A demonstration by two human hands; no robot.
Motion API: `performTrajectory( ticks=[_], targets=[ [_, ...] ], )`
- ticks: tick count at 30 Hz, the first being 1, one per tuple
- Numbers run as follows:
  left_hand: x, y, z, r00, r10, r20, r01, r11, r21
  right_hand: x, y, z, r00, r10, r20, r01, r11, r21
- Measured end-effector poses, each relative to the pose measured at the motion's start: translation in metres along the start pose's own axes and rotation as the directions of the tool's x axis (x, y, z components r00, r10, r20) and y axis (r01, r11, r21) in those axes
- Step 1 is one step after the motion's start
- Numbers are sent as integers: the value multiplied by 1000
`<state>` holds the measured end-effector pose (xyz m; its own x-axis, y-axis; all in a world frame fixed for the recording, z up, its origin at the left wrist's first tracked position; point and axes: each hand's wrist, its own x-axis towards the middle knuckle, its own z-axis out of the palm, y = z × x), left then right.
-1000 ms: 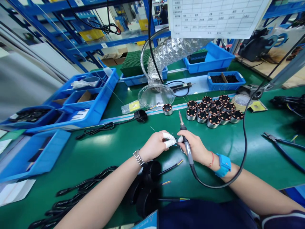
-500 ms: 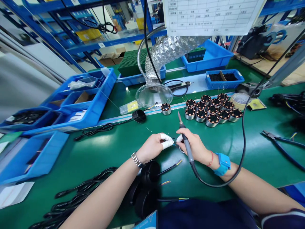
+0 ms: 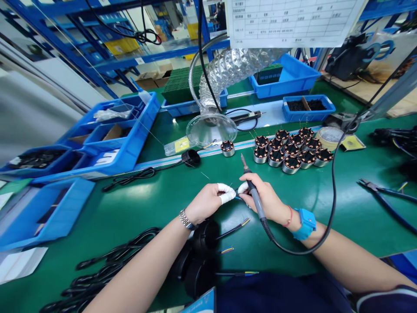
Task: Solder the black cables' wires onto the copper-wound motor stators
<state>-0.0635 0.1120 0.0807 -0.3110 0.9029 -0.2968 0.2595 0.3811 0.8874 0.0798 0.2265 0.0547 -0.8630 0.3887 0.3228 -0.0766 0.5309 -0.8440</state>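
My left hand (image 3: 216, 196), with white finger cots on its thumb and forefinger, is closed in a pinch on thin wires (image 3: 238, 198). My right hand (image 3: 262, 198) is closed around a soldering iron (image 3: 255, 196), its tip pointing up and away from me. The right fingertips, one in a white cot, meet the same wires close to the left ones. How the wire ends lie between the fingers is too small to tell. Below my hands are black round caps (image 3: 202, 276) with cables ending in coloured wires. A single motor stator (image 3: 227, 148) stands beyond the iron's tip.
Several copper-wound stators (image 3: 291, 152) stand grouped at the right. A clear fume hood (image 3: 211, 130) hangs on a foil duct (image 3: 241, 67). Cutting pliers (image 3: 387, 195) lie far right; blue bins (image 3: 137, 143) stand left. The iron's cord (image 3: 332, 187) loops past my right wrist. Black cables (image 3: 107, 265) lie front left.
My hands have shifted very slightly, the left fingertips a little left, away from the right ones. The soldering iron stays in the right hand, its tip slightly further left.
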Motion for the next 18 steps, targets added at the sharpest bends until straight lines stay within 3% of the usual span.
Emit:
performTrajectory(
  ticks=[7, 18],
  targets=[
    [-3, 5, -1, 999, -35, -5, 35, 999, 1, 0, 0, 0, 1000, 29, -3, -29, 999, 34],
    [-6, 7, -1, 1000, 10, -3, -10, 997, 71, 1, 0, 0, 999, 35, 0, -35, 999, -1]
  ],
)
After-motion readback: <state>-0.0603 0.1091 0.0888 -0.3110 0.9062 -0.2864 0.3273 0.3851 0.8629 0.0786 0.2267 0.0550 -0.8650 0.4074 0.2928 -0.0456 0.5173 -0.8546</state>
